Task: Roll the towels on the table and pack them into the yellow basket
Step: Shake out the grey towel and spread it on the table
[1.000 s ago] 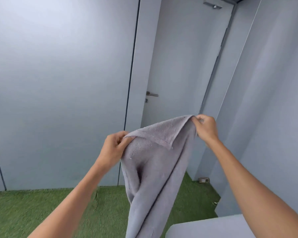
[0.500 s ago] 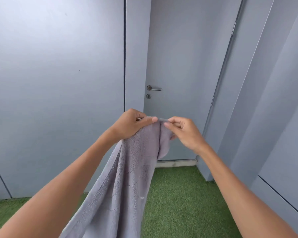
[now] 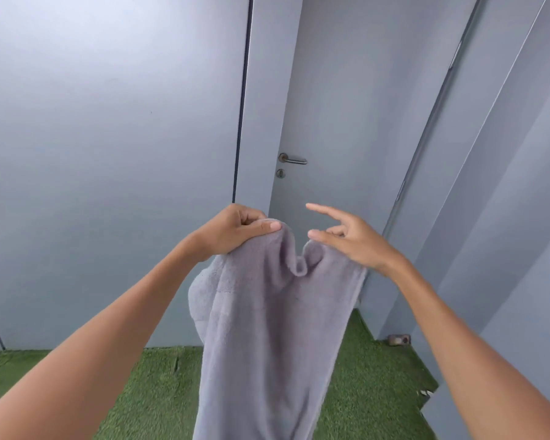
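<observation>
A grey towel hangs lengthwise in front of me, its lower end running out of the frame's bottom. My left hand pinches its top left edge between thumb and curled fingers. My right hand is at the top right edge; its index finger and thumb stick out straight while the other fingers are curled, and the towel's edge hangs from under the palm. A fold sags between the two hands. The table and the yellow basket are out of view.
Grey wall panels and a grey door with a metal handle stand ahead. Green artificial turf covers the floor. A small grey object lies at the wall's foot on the right.
My hands had come together at the towel's top; now they have drawn slightly apart, and my right hand has straightened its index finger and thumb. The towel hangs wider with a sagging fold.
</observation>
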The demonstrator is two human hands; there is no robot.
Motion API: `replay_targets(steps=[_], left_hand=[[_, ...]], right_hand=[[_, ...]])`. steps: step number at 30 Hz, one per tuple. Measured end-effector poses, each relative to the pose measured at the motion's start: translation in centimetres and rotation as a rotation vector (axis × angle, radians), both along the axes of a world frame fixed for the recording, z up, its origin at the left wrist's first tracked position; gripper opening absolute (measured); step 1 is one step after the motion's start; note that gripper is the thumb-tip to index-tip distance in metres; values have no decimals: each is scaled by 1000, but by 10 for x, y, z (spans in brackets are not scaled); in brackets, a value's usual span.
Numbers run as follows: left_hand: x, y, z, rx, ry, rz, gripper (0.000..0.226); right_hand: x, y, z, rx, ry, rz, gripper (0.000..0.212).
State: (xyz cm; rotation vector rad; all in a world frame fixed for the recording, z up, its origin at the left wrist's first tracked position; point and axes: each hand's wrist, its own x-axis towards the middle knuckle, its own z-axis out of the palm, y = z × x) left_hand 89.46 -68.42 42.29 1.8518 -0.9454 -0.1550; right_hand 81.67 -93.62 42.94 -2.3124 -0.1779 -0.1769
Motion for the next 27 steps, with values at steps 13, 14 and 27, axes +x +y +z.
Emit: replay_targets(steps=[13,14,27], left_hand=[[36,55,-42,162,120,60,52],[39,62,-42,168,116,78,54],[17,22,-16,170,50,-95,35]], right_hand=[[7,-49,0,-91,-350,-471,21],[3,-54,-3,-112,-365,-545,20],[27,37,-19,-28,26,127,16]])
